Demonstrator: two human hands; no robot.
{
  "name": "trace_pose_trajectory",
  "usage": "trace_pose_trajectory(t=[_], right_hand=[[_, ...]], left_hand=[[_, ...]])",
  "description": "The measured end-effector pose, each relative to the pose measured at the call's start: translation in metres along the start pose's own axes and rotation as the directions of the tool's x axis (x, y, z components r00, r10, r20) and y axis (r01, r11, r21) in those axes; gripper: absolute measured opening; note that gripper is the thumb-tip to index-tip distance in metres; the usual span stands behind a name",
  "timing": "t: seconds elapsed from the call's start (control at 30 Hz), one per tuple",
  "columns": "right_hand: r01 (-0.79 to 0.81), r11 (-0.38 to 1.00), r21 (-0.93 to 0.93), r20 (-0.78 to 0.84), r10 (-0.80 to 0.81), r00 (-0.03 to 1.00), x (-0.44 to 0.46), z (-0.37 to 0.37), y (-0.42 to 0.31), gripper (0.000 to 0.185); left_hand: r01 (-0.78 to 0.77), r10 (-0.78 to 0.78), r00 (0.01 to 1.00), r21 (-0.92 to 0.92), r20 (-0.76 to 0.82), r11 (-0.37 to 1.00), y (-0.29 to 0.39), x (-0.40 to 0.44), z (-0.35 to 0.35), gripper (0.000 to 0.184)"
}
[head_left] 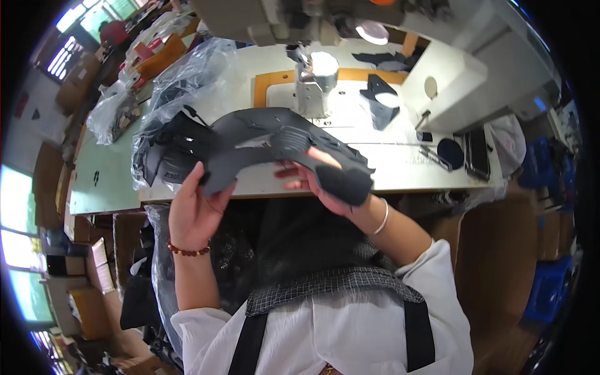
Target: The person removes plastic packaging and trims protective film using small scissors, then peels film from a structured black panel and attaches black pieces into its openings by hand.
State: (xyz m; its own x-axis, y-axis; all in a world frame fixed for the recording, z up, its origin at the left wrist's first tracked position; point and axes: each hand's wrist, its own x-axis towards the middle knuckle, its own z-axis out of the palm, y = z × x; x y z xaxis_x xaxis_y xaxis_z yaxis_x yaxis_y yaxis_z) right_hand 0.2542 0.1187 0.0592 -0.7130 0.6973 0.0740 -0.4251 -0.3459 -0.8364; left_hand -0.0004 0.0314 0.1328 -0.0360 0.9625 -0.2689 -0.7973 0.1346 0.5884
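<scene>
A curved dark grey piece (250, 128) with ribbed parts and cut-outs spans both my hands, above the front edge of the sewing machine table. My left hand (201, 203) holds its left end between thumb and fingers. Under the right end is my right hand (319, 178), its fingers partly hidden by the piece and gripping it. More dark ribbed pieces (172, 153) lie on clear plastic just left of the held piece. Behind it stands the sewing machine's needle and presser area (310, 84).
Another dark cut piece (380, 103) lies right of the needle area. Clear plastic bags (203, 65) spread over the back left. Scissors (437, 157), a dark round object (450, 154) and a black tray (477, 153) are at the right. A person (113, 32) is far back left.
</scene>
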Motion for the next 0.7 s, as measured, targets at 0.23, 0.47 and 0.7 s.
trace_pose_trajectory(t=[0.23,0.47,0.7], right_hand=[[0.226,0.964,-0.140,-0.083,-0.239,0.968,0.005,-0.002,-0.027,0.034],[0.211,0.836,-0.506,-0.151,-0.327,0.933,-0.018,-0.039,-0.021,0.031],[0.200,0.975,0.101,-0.197,-0.178,0.964,-0.033,-0.055,0.031,0.029]], left_hand=[[-0.082,0.081,0.995,0.014,0.060,0.997,-0.013,-0.018,0.014,0.029],[-0.141,0.142,0.990,0.026,-0.011,0.990,-0.140,-0.022,-0.012,0.036],[0.167,-0.177,0.963,0.069,0.201,0.984,-0.163,-0.022,-0.059,0.047]])
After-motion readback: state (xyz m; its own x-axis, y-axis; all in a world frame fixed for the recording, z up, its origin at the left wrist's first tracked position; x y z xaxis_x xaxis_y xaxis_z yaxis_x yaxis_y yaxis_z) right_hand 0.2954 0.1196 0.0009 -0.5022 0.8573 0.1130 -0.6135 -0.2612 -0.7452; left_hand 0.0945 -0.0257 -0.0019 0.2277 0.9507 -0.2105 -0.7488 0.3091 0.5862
